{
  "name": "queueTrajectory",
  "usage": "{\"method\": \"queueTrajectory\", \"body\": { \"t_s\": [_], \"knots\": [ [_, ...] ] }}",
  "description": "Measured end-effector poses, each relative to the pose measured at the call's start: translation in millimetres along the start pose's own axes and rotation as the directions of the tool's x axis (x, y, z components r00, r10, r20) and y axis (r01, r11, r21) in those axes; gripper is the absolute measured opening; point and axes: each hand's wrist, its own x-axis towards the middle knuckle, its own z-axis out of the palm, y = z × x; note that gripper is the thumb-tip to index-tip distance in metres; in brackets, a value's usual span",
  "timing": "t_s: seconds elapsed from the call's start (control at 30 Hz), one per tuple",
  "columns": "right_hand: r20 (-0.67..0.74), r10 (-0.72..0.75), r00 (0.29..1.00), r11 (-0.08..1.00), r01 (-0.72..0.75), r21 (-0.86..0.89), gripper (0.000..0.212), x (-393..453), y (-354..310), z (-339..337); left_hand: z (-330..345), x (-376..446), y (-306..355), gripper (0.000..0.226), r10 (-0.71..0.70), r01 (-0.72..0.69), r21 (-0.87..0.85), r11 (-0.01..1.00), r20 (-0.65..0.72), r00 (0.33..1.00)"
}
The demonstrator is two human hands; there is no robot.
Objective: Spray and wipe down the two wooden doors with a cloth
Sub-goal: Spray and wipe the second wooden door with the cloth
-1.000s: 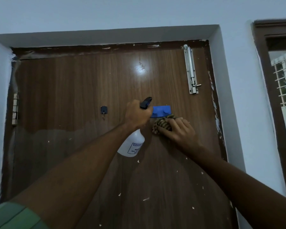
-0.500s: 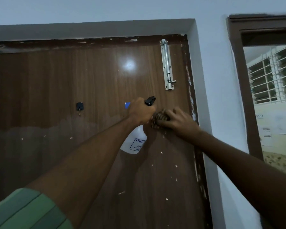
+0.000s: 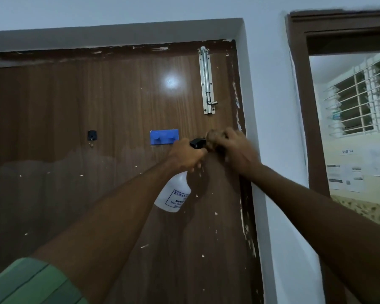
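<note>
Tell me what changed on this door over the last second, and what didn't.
The right hand slid the cloth rightward across the door, from just below the blue hook rack to the latch-side edge, under the bolt. The rack, covered half a second ago, shows again. The left hand followed rightward. Unchanged: the left hand holds the spray bottle, the right holds the cloth, and the door is shut.

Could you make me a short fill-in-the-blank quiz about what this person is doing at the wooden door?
1. The left hand holds a white spray ____.
2. The right hand presses a cloth against the ____ edge of the door.
3. The hook rack fixed to the door is coloured ____.
4. The metal bolt is mounted ____ the right hand.

Missing words: bottle; right; blue; above
</note>
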Motion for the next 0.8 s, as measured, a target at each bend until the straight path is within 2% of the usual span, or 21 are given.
{"method": "queueTrajectory", "body": {
  "t_s": [0.1,0.2,0.27,0.33,0.53,0.57,0.63,0.7,0.73,0.77,0.8],
  "knots": [
    [-0.076,0.209,0.975,0.967,-0.195,0.166,0.067,25,1,-9,14,-8,-1,0.016,-0.098,0.098,0.038,0.994,0.001,0.995],
    [-0.072,0.163,0.984,0.981,-0.153,0.119,0.057,24,1,-8,24,-13,-5,0.026,-0.159,0.162,0.104,0.981,-0.039,0.987],
    [-0.057,0.137,0.989,0.984,-0.13,0.12,0.052,21,5,-6,29,-16,-10,0.03,-0.158,0.161,0.07,0.984,-0.047,0.986],
    [-0.052,0.14,0.989,0.984,-0.132,0.123,0.053,20,9,-3,31,-18,-15,0.028,-0.148,0.151,0.047,0.987,-0.055,0.987],
    [-0.029,0.144,0.989,0.988,-0.146,-0.056,0.057,-37,-16,18,33,-20,-23,0.027,-0.131,0.142,0.053,0.988,-0.179,0.975],
    [-0.015,0.109,0.994,0.991,-0.11,-0.074,0.055,-53,-23,22,33,-22,-23,0.025,-0.12,0.129,0.04,0.991,-0.187,0.975],
    [0.007,-0.076,0.997,0.99,0.076,-0.123,0.046,-81,-30,30,30,-24,-22,0.022,-0.113,0.114,-0.004,0.993,-0.199,0.973],
    [0.096,-0.273,0.957,0.944,0.286,-0.162,0.043,-83,-19,25,25,-23,-25,0.023,-0.106,0.101,-0.033,0.994,-0.207,0.973],
    [0.13,-0.319,0.939,0.926,0.338,-0.167,0.046,-72,-10,21,23,-23,-26,0.024,-0.097,0.092,-0.037,0.995,-0.213,0.972],
    [0.126,-0.301,0.945,0.931,0.32,-0.175,0.05,-56,-2,16,20,-23,-28,0.024,-0.088,0.081,-0.038,0.996,-0.215,0.973],
    [0.092,-0.197,0.976,0.963,0.211,-0.166,0.052,-41,4,11,17,-23,-30,0.024,-0.084,0.077,-0.042,0.996,-0.216,0.973]
  ]
}}
